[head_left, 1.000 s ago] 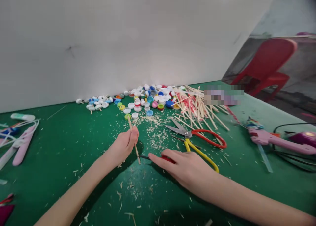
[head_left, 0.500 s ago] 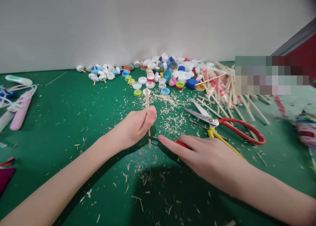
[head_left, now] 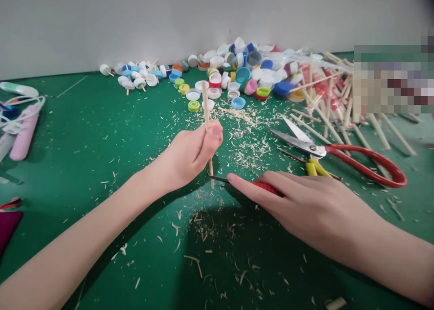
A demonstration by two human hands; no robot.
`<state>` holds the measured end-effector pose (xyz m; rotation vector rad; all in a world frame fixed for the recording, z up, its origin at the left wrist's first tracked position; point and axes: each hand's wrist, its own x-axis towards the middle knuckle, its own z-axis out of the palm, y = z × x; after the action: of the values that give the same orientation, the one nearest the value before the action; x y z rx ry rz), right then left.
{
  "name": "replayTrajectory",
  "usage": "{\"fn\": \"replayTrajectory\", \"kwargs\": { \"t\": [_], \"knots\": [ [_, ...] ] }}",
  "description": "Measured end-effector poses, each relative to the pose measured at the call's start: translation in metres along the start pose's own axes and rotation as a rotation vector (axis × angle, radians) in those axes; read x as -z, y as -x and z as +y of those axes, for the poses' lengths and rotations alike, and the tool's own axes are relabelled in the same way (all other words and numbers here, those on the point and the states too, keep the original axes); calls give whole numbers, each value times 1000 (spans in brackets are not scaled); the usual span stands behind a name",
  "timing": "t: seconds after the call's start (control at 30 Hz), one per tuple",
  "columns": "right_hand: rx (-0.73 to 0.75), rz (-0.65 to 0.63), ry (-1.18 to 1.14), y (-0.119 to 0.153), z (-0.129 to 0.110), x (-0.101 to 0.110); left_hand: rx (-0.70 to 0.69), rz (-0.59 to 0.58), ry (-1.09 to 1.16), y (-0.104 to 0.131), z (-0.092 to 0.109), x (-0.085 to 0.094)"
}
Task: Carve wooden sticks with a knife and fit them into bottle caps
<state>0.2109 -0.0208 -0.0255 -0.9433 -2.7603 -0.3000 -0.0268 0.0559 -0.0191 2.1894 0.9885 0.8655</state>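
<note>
My left hand [head_left: 200,152] is closed around a wooden stick [head_left: 205,104], which stands nearly upright, its lower end pointing down at the table. In my right hand [head_left: 301,201] is a small knife [head_left: 267,188] with a red handle and a thin dark blade. The index finger lies along the back of the knife. Its blade tip meets the stick just below my left fist; whether it cuts in is too small to tell. Pale wood shavings [head_left: 249,149] are scattered around both hands. Scissors with red handles [head_left: 368,158] lie open beyond my right hand.
Bottle caps [head_left: 242,75] are heaped by the wall, with several caps on sticks [head_left: 142,75] to their left. Loose wooden sticks [head_left: 327,115] and a yellow-handled tool [head_left: 315,167] lie right. A pink device with a white cord [head_left: 25,131] is at the left of the green table [head_left: 84,133].
The view has shifted, so the table's things sit higher and larger in the picture. The stick leans slightly more. Both hands keep their holds, the blade still at the stick's lower end.
</note>
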Motion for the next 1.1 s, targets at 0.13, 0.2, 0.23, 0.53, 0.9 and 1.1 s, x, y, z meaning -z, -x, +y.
{"fn": "replayTrajectory", "kwargs": {
  "t": [0.13,0.2,0.23,0.53,0.9,1.1],
  "knots": [
    [3,-8,-47,-1,0,4,-10,16,3,0,2,-2],
    [17,-38,-61,-1,1,6,-12,9,-5,0,4,-2],
    [23,-50,-65,0,1,6,-11,6,-9,0,5,-3],
    [47,-50,30,3,-2,4,-2,5,23,-1,1,-4],
    [21,-53,-28,2,-2,8,-2,8,14,0,-1,-4],
    [6,-61,-20,-1,2,8,9,26,34,-1,0,-5]
  ]
}}
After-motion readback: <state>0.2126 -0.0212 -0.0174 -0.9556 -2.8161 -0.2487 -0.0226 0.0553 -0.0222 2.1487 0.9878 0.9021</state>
